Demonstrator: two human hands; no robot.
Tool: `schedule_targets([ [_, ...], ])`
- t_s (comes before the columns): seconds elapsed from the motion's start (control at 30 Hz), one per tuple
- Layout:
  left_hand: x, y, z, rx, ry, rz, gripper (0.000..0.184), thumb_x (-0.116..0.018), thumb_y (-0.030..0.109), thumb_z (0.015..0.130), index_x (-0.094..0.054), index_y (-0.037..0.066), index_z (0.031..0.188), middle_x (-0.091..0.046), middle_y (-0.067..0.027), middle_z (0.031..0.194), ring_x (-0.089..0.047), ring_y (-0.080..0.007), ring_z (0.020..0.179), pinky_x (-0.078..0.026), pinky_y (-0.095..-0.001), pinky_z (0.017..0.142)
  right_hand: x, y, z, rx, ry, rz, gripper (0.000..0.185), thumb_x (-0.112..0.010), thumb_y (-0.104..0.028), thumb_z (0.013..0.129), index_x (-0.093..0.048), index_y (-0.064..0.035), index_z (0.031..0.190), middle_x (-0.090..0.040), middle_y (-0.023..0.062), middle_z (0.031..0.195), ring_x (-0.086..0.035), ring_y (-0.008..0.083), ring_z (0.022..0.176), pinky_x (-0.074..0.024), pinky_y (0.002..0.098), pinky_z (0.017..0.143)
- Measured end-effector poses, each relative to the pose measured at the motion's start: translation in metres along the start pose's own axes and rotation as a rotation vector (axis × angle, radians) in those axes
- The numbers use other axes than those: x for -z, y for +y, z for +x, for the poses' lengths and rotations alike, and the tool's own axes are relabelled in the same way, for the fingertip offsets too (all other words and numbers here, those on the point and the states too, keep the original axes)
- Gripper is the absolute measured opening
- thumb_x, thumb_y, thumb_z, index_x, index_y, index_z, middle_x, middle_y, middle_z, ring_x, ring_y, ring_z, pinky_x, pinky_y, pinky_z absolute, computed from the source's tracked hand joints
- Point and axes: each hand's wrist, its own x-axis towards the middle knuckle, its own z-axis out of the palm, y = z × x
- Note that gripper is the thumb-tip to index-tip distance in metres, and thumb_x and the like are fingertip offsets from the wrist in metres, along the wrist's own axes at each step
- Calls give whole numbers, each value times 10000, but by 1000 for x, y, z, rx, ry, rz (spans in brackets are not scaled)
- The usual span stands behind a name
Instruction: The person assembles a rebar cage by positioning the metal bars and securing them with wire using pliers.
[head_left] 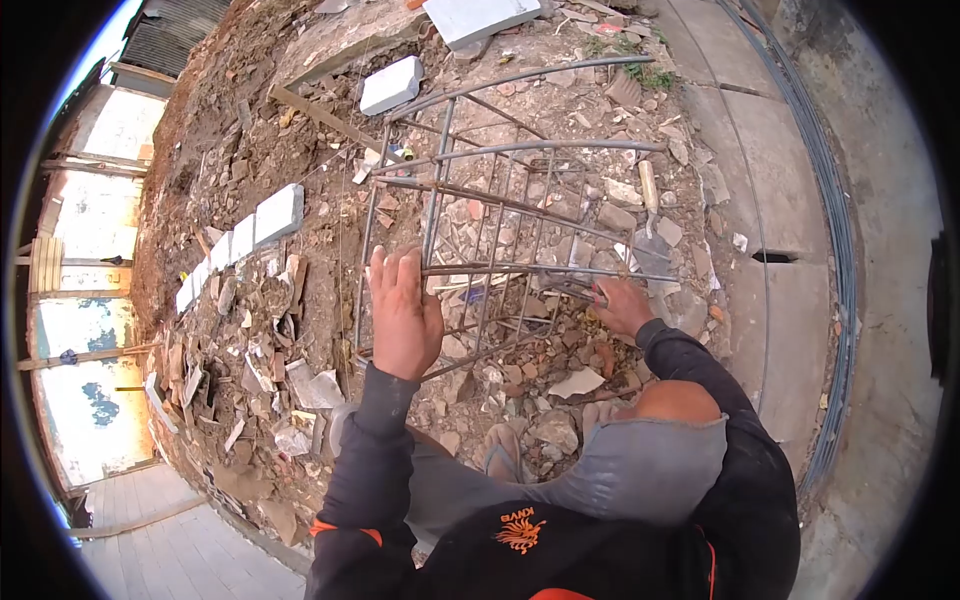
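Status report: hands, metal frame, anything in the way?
Left hand on the metal frame. Right hand holding a tool near a bar. Rubble around the frame.

Black top (610, 555), orange crest (518, 534)

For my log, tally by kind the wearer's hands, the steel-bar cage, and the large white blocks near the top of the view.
Hands: 2 (left hand, right hand)
Steel-bar cage: 1
Large white blocks near the top: 2
Total: 5
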Motion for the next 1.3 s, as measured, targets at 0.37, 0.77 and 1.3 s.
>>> schedule_targets([
  [0.37, 3, -23, 6, 15, 35, 0, 519, -508, -81, 772, -512, -59, 1290, -559, -268, 1294, -482, -505, 1257, -298, -567, 1202, 48, -21, -82, -162, 9, 18, 227, -642, -227, 940, -593, -16, 1010, -681, 232, 850, -666, 446, 861, -511, 543, 772],
  [0.77, -2, 12, 8, -50, 66, 21, 480, -542, -80, 745, -526, -48, 1224, -565, -244, 1251, -506, -484, 1196, -309, -583, 1179, 24, -43, -58, -87, 75, -44, 253, -620, -244, 960, -696, -6, 922, -671, 227, 857, -656, 441, 832, -500, 546, 766],
  [1.3, -8, 37, -1, -26, 81, 85, 520, -545, -77, 754, -533, -40, 1272, -567, -247, 1271, -490, -474, 1252, -297, -567, 1202, 35, -75, -60, -16, 7, 42, 274, -601, -287, 994, -654, -18, 997, -619, 235, 885, -627, 448, 841, -490, 555, 761],
])
